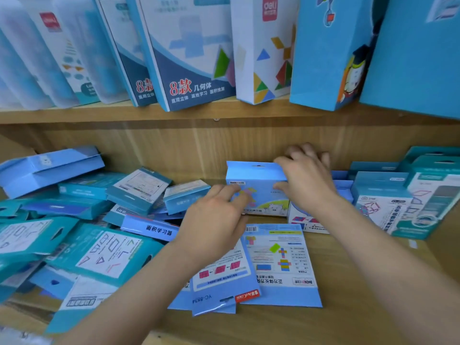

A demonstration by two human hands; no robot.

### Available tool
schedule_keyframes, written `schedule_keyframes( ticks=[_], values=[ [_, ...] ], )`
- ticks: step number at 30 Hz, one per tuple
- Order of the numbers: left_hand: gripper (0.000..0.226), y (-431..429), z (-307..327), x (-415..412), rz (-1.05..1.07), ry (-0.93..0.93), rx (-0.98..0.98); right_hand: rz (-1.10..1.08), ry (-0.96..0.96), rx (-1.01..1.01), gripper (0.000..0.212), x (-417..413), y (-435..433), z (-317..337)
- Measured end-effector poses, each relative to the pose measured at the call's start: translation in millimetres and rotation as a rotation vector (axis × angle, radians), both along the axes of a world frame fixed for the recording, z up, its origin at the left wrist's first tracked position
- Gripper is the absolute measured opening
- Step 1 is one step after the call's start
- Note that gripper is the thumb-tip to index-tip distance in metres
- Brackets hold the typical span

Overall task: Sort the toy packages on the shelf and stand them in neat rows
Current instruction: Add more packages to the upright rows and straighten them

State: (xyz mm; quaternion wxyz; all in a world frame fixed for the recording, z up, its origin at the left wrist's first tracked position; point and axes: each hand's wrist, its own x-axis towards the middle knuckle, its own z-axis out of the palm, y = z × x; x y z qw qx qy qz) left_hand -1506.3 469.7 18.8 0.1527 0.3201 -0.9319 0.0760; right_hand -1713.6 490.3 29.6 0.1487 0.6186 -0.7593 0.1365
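Note:
A light blue toy package (258, 188) stands upright at the back of the lower shelf (361, 282). My right hand (305, 178) grips its top right corner, fingers over the top edge and thumb on the front. My left hand (216, 215) touches its lower left front with loosely bent fingers. Two flat blue packages (278, 260) lie face up in front of it, partly under my left wrist. A jumbled heap of teal and blue packages (82, 220) fills the left of the shelf. To the right stand teal packages (388, 205) in a row.
The upper shelf board (149, 113) carries tall leaning boxes (189, 53) and blue boxes (328, 51) that overhang its front edge. The wooden back panel (199, 145) is bare behind the standing package. Bare shelf wood shows at the front right.

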Motion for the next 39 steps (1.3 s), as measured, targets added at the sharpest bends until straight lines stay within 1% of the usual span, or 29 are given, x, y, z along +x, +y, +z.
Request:
schedule_keyframes(
  ticks=[3,6,8,10,13,17,19,23,26,29,32,34,36,39],
  values=[
    [0.037,-10.5,3.3,-25.0,0.03,-0.004,-0.032,-0.021,-0.009,0.0,0.054,-3.4,3.4,-12.4],
    [0.04,-25.2,-0.8,-47.8,0.072,-0.084,-0.057,-0.081,-0.039,-0.109,0.065,-14.5,19.8,-12.8],
    [0.045,-34.4,-5.8,-58.4,0.092,-0.138,-0.074,-0.132,-0.02,-0.127,0.061,-28.6,35.9,-13.2],
    [0.049,-41.7,-10.5,-66.4,0.104,-0.161,-0.089,-0.136,0.015,-0.081,0.053,-39.5,49.5,-17.1],
    [0.056,-50.5,-12.5,-74.8,0.11,-0.155,-0.103,-0.119,0.02,-0.003,0.053,-45.0,54.5,-25.5],
    [0.058,-54.6,-12.2,-79.7,0.124,-0.144,-0.072,-0.108,0.016,-0.036,0.052,-47.5,51.9,-29.1],
    [0.056,-55.8,-11.5,-81.3,0.126,-0.137,-0.074,-0.093,0.008,-0.059,0.053,-49.3,51.6,-31.3],
    [0.044,-57.5,-10.3,-83.2,0.116,-0.144,-0.069,-0.054,0.001,-0.062,0.051,-53.6,52.1,-33.1],
    [0.045,-53.7,-13.2,-82.5,0.114,-0.156,-0.114,-0.028,-0.056,-0.012,0.05,-53.7,51.0,-30.1],
    [0.057,-45.9,-15.0,-81.1,0.125,-0.163,-0.094,-0.019,-0.132,0.024,0.052,-50.3,51.6,-27.4],
    [0.062,-35.3,-13.0,-74.7,0.13,-0.095,0.037,-0.012,-0.103,-0.014,0.055,-46.0,55.6,-25.7],
    [0.063,-25.2,-10.7,-65.4,0.125,-0.018,0.076,0.015,-0.114,-0.086,0.052,-41.1,56.0,-22.0],
    [0.055,-14.1,-7.7,-51.5,0.089,0.096,0.054,0.063,-0.15,-0.164,0.045,-32.5,53.9,-18.0],
    [0.035,-0.8,2.5,-23.2,0.01,0.313,-0.044,0.157,-0.239,-0.236,0.035,-13.1,48.8,-15.8]
  ],
)
